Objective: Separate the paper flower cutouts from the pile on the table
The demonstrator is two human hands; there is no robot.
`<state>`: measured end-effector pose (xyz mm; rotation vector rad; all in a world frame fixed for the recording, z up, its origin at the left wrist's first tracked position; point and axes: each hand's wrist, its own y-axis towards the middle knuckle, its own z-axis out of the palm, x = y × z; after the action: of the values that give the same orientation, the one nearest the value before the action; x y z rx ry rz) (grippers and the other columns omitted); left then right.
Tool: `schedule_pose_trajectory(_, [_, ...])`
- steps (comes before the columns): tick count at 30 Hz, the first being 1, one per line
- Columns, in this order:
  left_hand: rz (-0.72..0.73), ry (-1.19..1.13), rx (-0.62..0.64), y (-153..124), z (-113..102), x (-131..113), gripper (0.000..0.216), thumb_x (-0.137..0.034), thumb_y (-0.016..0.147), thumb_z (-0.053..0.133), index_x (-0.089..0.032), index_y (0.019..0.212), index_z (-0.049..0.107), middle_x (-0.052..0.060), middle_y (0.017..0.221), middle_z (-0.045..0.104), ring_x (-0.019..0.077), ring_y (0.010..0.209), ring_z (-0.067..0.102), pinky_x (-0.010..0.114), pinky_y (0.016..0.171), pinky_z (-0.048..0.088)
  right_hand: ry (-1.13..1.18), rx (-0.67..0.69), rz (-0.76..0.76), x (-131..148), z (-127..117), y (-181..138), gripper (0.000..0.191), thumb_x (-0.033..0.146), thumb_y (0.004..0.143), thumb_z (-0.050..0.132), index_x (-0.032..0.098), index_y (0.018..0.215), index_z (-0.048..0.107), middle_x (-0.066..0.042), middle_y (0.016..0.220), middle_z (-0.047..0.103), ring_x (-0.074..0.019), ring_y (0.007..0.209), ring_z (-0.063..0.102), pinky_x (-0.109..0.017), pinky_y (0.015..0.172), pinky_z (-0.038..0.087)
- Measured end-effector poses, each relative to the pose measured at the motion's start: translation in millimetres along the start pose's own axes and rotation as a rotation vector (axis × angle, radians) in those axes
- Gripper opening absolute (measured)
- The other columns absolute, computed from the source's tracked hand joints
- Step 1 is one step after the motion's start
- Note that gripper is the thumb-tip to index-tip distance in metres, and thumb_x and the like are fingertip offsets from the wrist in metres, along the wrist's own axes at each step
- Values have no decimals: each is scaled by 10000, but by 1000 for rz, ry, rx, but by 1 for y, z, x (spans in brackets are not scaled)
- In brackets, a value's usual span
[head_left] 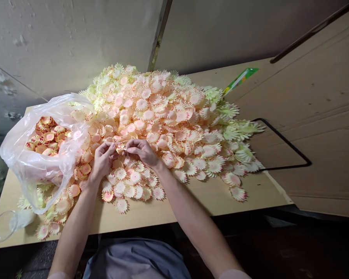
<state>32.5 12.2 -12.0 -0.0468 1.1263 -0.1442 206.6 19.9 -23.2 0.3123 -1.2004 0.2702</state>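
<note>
A big heap of pink, cream and pale green paper flowers [168, 112] covers the wooden table [209, 197]. My left hand [102, 159] and my right hand [142, 151] meet at the near edge of the heap. Both are closed in a pinch on one small flower piece [121, 147] held between their fingertips. More flat flowers lie spread on the table just under my wrists.
A clear plastic bag [40, 155] holding orange-pink flowers sits open at the left. A clear glass or plastic cup [4, 224] lies at the table's near left corner. A green packet [241, 79] and a black wire frame [287, 147] are at the right, by cardboard sheets.
</note>
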Motion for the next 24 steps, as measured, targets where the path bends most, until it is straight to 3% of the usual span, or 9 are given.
schedule_pose_trajectory(11, [-68,-68,-69,1,3,4,494,-437,553,903,-171,750,535,-60,654,491,86,599,603,203,561,581,109,34,-7,3,-3,-1,98,254,720,716,170,718,664,9,661,662,-116,612,597,-251,614,480])
schedule_pose_trajectory(16, [148,138,-37,-1,0,7,314,-393,721,810,-166,798,608,-28,739,585,56,591,562,177,568,541,-28,-8,-30,-2,-4,-2,96,254,758,701,167,734,671,21,639,634,-93,558,554,-223,552,440])
schedule_pose_trajectory(20, [307,325,27,-4,-1,6,235,-324,743,801,-147,836,676,47,890,697,102,734,652,206,677,549,-134,-32,-28,4,4,-4,219,368,811,678,162,737,676,24,611,593,-83,535,503,-209,494,400])
schedule_pose_trajectory(24, [320,358,49,-7,1,3,240,-323,722,813,-137,805,686,73,922,718,142,818,685,236,740,556,-168,-106,19,7,13,-3,329,449,656,821,155,713,684,8,629,631,-110,540,532,-237,474,458])
